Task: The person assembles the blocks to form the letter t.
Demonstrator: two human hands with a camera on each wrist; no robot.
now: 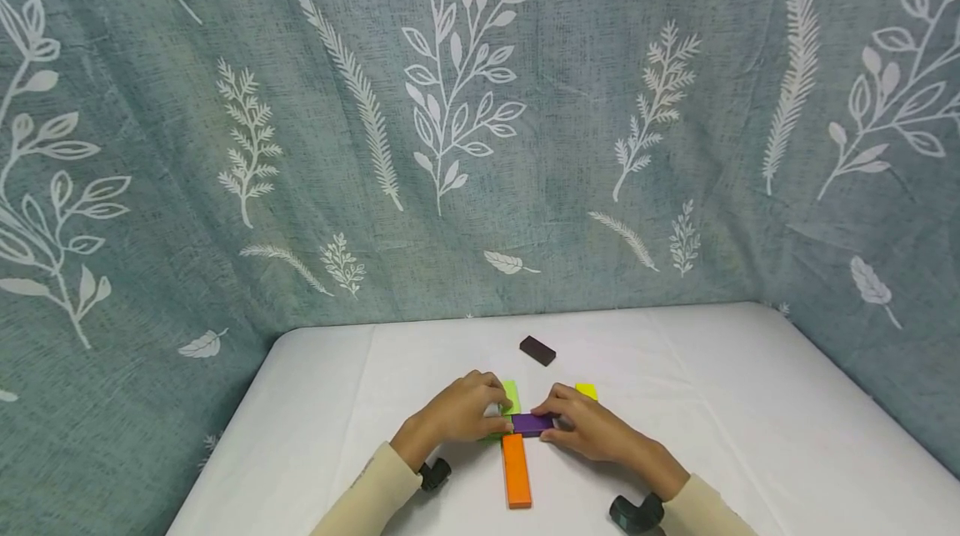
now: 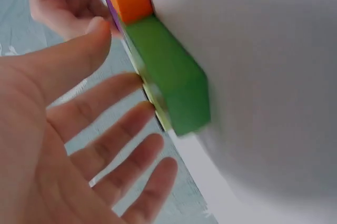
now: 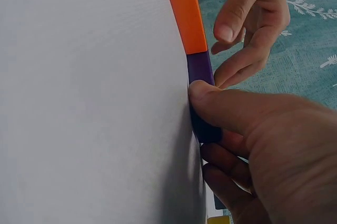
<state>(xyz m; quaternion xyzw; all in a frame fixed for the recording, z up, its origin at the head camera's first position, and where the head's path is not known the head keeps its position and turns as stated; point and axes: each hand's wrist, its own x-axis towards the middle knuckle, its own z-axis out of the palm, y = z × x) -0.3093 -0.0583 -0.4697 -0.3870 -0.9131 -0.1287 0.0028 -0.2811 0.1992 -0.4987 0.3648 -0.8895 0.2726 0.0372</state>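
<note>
My right hand (image 1: 588,426) pinches a purple block (image 1: 531,425) lying flat on the table, its thumb on the near side and fingers behind. To its left, my left hand (image 1: 467,408) hovers over a green block (image 2: 168,71), which it mostly hides in the head view. In the left wrist view its fingers are spread and loosely bent, with two fingertips by the green blocks; whether they touch I cannot tell. A light green block (image 1: 512,395) extends away behind the junction. Toward me, an orange block (image 1: 517,473) points out from where the green and purple ones meet.
A dark brown block (image 1: 537,350) lies farther back on the white-covered table (image 1: 337,390). Behind the right hand is a partly hidden yellow block (image 1: 587,391). A patterned teal curtain (image 1: 570,144) hangs behind the table. Each wrist wears a small black camera.
</note>
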